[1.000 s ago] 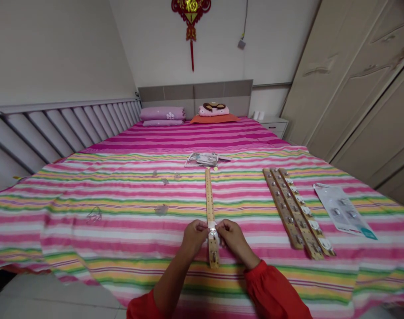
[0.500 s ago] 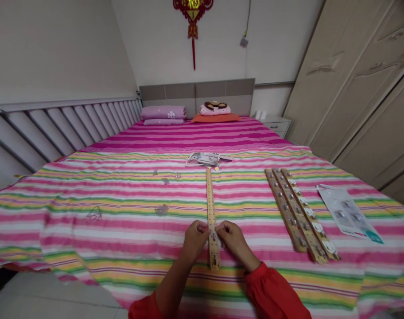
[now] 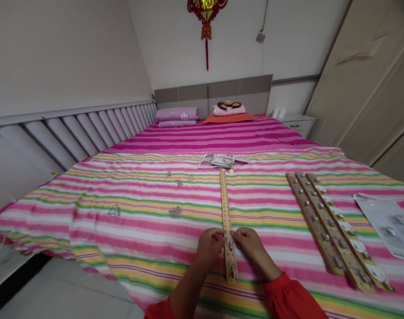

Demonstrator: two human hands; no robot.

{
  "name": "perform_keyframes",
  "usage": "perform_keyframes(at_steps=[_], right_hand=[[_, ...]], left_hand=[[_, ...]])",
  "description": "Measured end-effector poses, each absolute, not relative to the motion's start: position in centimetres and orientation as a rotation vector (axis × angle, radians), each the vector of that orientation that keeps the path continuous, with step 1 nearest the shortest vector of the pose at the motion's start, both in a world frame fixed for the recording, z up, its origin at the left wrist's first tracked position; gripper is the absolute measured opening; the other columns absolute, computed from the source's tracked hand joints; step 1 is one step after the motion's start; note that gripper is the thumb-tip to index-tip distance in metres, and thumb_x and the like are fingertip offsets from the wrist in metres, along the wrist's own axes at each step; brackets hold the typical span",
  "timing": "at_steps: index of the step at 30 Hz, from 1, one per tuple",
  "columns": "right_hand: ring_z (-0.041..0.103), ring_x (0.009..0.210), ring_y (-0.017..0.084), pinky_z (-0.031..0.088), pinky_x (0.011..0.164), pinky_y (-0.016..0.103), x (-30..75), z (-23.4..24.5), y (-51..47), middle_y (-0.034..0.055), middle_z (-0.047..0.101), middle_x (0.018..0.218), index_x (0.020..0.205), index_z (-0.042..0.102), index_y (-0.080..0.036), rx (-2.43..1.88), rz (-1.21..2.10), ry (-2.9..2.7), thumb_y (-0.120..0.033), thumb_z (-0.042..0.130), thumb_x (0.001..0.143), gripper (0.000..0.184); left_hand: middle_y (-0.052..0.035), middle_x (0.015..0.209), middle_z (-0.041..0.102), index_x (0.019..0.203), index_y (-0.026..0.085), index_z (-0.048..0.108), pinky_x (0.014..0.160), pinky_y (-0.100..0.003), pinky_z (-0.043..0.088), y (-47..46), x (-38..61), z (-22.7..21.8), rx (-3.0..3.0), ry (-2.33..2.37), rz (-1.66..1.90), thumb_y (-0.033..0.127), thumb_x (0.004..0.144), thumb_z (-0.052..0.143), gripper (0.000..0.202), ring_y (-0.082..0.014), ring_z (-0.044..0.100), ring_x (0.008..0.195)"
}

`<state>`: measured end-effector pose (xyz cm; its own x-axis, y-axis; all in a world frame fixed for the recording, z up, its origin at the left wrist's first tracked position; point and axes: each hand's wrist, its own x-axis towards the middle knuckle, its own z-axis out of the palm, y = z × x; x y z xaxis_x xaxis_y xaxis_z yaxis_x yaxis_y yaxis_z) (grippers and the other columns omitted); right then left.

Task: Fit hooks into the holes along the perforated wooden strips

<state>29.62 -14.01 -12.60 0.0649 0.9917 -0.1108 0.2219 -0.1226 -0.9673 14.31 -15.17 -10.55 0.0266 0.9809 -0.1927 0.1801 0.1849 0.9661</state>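
Note:
A narrow light wooden strip with rows of small holes [image 3: 225, 201] lies lengthwise on the striped cloth. Two small shiny metal pieces sit on its near end, a nearer metal piece [image 3: 231, 269] and another metal piece [image 3: 230, 245] just below my fingertips. My left hand [image 3: 210, 246] is closed at the strip's left edge, thumb and fingers pinched together. On the opposite edge my right hand [image 3: 250, 243] makes a similar pinch. The fingertips of both hands meet the strip at the same height; what lies between them is too small to make out.
Three wooden strips bearing metal pieces, one also with white discs [image 3: 346, 227], lie to the right. Beyond them is a clear plastic package [image 3: 384, 221]. More packaging [image 3: 218, 161] lies past the strip. Small clear scraps [image 3: 175, 212] and a crumpled clear piece [image 3: 114, 212] are left.
The view has turned left, so everything sits further right in the picture. Both hands stay pinched at the same part of the strip, with only slight finger movement.

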Motion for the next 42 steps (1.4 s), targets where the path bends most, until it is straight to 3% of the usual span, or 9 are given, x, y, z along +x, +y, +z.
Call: perform_keyframes(at_steps=[9,14,20,24,28,36,39,42], right_hand=[[0.029,0.033,0.01,0.02,0.041,0.026,29.4,-12.4,-13.5,-0.0055,0.038,0.029,0.038,0.048,-0.023,-1.453,1.358,-1.117,-0.037,0.059,0.062,0.031],[0.029,0.033,0.01,0.02,0.04,0.027,29.5,-12.0,-14.0,-0.0048,0.038,0.03,0.04,0.05,-0.023,-1.433,1.311,-1.102,-0.051,0.057,0.069,0.042],[0.032,0.035,0.011,0.023,0.042,0.028,29.5,-11.9,-14.9,-0.0041,0.042,0.034,0.044,0.055,-0.022,-1.381,1.248,-1.033,-0.063,0.062,0.068,0.048],[0.035,0.036,0.011,0.023,0.042,0.028,29.3,-11.8,-15.1,-0.0033,0.043,0.034,0.044,0.055,-0.021,-1.382,1.219,-1.01,-0.063,0.064,0.066,0.048],[0.029,0.034,0.01,0.02,0.039,0.027,29.3,-11.4,-15.3,-0.0043,0.041,0.034,0.046,0.056,-0.021,-1.375,1.242,-0.992,-0.062,0.064,0.067,0.046],[0.029,0.036,0.01,0.022,0.039,0.026,29.3,-10.8,-15.2,-0.0056,0.039,0.036,0.047,0.053,-0.021,-1.361,1.202,-1.024,-0.062,0.061,0.068,0.047],[0.039,0.046,0.012,0.03,0.046,0.026,28.4,-9.0,-15.2,-0.0044,0.042,0.044,0.047,0.049,-0.021,-1.31,1.063,-1.236,-0.055,0.063,0.067,0.042],[0.042,0.051,0.013,0.033,0.05,0.026,26.7,-6.3,-15.5,-0.0043,0.045,0.051,0.058,0.058,-0.019,-1.186,1.079,-1.451,-0.045,0.063,0.071,0.029]], left_hand=[[0.0035,0.055,0.054,0.079,0.016,0.072,0.046,-0.022,0.039,-15.3,14.6,-10.8,1.2,1.397,0.947,0.028,0.06,0.067,0.022,-0.01,0.048,0.049],[0.0007,0.061,0.059,0.086,0.015,0.071,0.052,-0.024,0.042,-15.2,13.0,-9.7,1.25,1.295,0.945,0.038,0.066,0.065,0.031,-0.0116,0.051,0.054],[-0.0029,0.077,0.059,0.076,0.02,0.059,0.07,-0.031,0.044,-14.0,6.4,-7.8,1.59,1.981,1.376,0.034,0.077,0.057,0.015,-0.0183,0.055,0.073],[-0.0051,0.085,0.06,0.082,0.02,0.058,0.076,-0.032,0.044,-12.7,3.8,-8.0,1.888,2.213,1.317,0.032,0.08,0.058,0.013,-0.0217,0.057,0.085],[-0.0057,0.086,0.062,0.083,0.02,0.06,0.072,-0.029,0.043,-11.9,3.5,-9.1,1.932,2.37,1.224,0.031,0.084,0.053,0.013,-0.0211,0.058,0.085],[-0.0024,0.077,0.063,0.086,0.021,0.066,0.063,-0.024,0.041,-13.4,3.2,-9.7,1.906,2.275,1.453,0.028,0.087,0.05,0.017,-0.0153,0.058,0.074],[-0.0031,0.081,0.064,0.085,0.02,0.067,0.066,-0.024,0.043,-14.4,3.3,-8.9,1.824,2.084,1.612,0.03,0.085,0.053,0.017,-0.0144,0.058,0.075],[-0.004,0.08,0.065,0.082,0.019,0.068,0.07,-0.026,0.045,-14.9,3.6,-7.9,1.511,1.922,1.808,0.036,0.081,0.057,0.02,-0.0153,0.058,0.075]])
